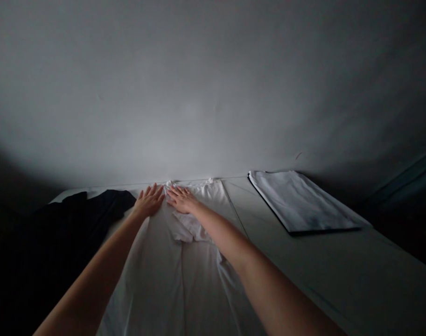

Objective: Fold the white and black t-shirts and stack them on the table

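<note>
A white garment [160, 275], apparently a shirt, lies spread on the table with its far end near the wall. My left hand [150, 200] rests flat on its far left part, fingers stretched out. Close beside it, my right hand [182, 199] also presses flat on the cloth, fingers extended toward the left. A bunched fold, perhaps a sleeve, lies under and just below my right hand. Neither hand grips anything. My right forearm covers part of the garment's right side.
Dark clothing [69, 224] lies along the left side of the table. A folded white and dark stack of cloth [300, 200] sits at the right on the pale tabletop [324, 270]. A grey wall [213, 93] stands directly behind the table. The room is dim.
</note>
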A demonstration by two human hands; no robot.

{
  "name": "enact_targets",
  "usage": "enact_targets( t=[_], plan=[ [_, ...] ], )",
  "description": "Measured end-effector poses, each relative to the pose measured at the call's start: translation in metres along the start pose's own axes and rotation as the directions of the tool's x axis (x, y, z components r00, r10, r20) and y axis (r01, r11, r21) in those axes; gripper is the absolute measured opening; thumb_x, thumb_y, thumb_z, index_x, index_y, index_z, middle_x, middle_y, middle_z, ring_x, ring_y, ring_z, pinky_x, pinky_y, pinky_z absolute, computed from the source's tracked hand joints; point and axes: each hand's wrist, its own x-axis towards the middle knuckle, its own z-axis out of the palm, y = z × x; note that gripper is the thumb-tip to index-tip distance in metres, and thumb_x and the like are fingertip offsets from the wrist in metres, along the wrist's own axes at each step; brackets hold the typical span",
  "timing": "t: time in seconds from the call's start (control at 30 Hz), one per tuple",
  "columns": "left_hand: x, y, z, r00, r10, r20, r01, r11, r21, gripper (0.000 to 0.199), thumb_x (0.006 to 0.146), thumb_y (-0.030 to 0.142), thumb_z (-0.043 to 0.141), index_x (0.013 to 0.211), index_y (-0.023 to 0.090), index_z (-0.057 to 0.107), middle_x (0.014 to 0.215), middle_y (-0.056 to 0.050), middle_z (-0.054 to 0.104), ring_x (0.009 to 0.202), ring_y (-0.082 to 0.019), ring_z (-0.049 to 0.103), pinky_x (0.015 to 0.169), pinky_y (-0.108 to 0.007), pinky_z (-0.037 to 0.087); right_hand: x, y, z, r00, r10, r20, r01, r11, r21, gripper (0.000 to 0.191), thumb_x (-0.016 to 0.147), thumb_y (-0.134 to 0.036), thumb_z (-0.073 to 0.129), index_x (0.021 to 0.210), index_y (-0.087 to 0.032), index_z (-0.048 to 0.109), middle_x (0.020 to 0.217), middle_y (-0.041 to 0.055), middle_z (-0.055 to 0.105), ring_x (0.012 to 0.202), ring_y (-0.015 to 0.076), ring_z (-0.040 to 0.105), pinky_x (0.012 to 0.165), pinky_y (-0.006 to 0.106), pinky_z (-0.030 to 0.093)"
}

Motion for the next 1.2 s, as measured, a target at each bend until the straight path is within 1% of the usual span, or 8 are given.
enact_targets(
  t=[0.2,0.37,0.5,0.6,0.7,0.8,0.97,1.2],
  plan=[
    [-0.010,0.042,-0.023,0.983,0.070,-0.171,-0.081,0.995,-0.058,0.057,0.103,0.042,0.024,0.152,0.017,0.039,0.159,-0.017,0.033,0.149,-0.033,0.027,0.117,-0.054,0.026,-0.033,0.057,-0.022,0.933,0.273,-0.234,-0.287,0.957,-0.029,0.047,0.105,-0.037,0.033,0.143,-0.014,0.051,0.154,0.0155,0.043,0.145,0.0249,0.035,0.120,0.046,0.026],
    [-0.030,0.102,-0.016,0.874,0.468,-0.128,-0.484,0.861,-0.157,0.054,0.103,0.045,0.032,0.154,0.029,0.034,0.162,-0.009,0.031,0.150,-0.026,0.025,0.119,-0.049,0.026,-0.077,0.125,-0.028,0.930,0.356,-0.091,-0.364,0.925,-0.106,0.056,0.104,-0.042,0.036,0.154,-0.016,0.035,0.162,0.0132,0.027,0.149,0.0269,0.026,0.121,0.045,0.023],
    [-0.045,0.118,-0.013,0.863,0.500,-0.076,-0.505,0.849,-0.156,0.052,0.102,0.043,0.039,0.152,0.031,0.037,0.162,-0.010,0.029,0.150,-0.030,0.026,0.118,-0.053,0.025,-0.088,0.138,-0.036,0.893,0.447,-0.048,-0.450,0.887,-0.101,0.062,0.103,-0.048,0.036,0.156,-0.016,0.031,0.163,0.0144,0.023,0.150,0.0302,0.024,0.121,0.047,0.020],
    [-0.050,0.119,-0.020,0.880,0.474,-0.023,-0.472,0.870,-0.142,0.052,0.102,0.038,0.038,0.153,0.026,0.037,0.163,-0.013,0.027,0.150,-0.031,0.025,0.118,-0.054,0.025,-0.096,0.126,-0.041,0.889,0.448,-0.092,-0.456,0.884,-0.102,0.064,0.103,-0.046,0.036,0.154,-0.007,0.033,0.161,0.0205,0.025,0.151,0.0326,0.020,0.121,0.051,0.016],
    [-0.057,0.126,-0.028,0.846,0.533,-0.005,-0.527,0.836,-0.152,0.049,0.102,0.033,0.039,0.151,0.024,0.041,0.160,-0.013,0.033,0.149,-0.029,0.028,0.119,-0.052,0.023,-0.129,0.101,-0.038,0.960,0.257,-0.109,-0.265,0.962,-0.061,0.061,0.104,-0.042,0.036,0.153,-0.007,0.035,0.163,0.0185,0.023,0.152,0.0284,0.019,0.123,0.046,0.017],
    [-0.076,0.143,-0.036,0.769,0.639,-0.011,-0.629,0.752,-0.196,0.050,0.103,0.033,0.036,0.152,0.026,0.037,0.161,-0.010,0.033,0.150,-0.024,0.025,0.121,-0.048,0.020,-0.189,0.071,-0.028,0.997,0.055,-0.060,-0.055,0.998,0.007,0.058,0.103,-0.042,0.038,0.153,-0.013,0.037,0.163,0.0134,0.026,0.152,0.0249,0.020,0.123,0.045,0.019],
    [-0.128,0.169,-0.045,0.636,0.771,0.037,-0.740,0.622,-0.255,0.053,0.103,0.037,0.036,0.155,0.029,0.029,0.161,-0.004,0.034,0.151,-0.019,0.024,0.122,-0.043,0.017,-0.295,0.022,-0.018,0.996,-0.070,0.055,0.068,0.997,0.038,0.068,0.100,-0.046,0.048,0.155,-0.012,0.030,0.162,0.0173,0.025,0.152,0.0267,0.016,0.123,0.048,0.018],
    [-0.185,0.162,-0.041,0.493,0.868,-0.058,-0.868,0.486,-0.105,0.047,0.102,0.027,0.039,0.149,0.023,0.042,0.156,-0.009,0.041,0.146,-0.022,0.035,0.121,-0.045,0.026,-0.377,-0.039,-0.022,0.976,-0.194,0.101,0.195,0.981,-0.001,0.075,0.099,-0.055,0.045,0.155,-0.008,0.030,0.161,0.0211,0.025,0.152,0.0288,0.015,0.123,0.050,0.014]
  ],
)
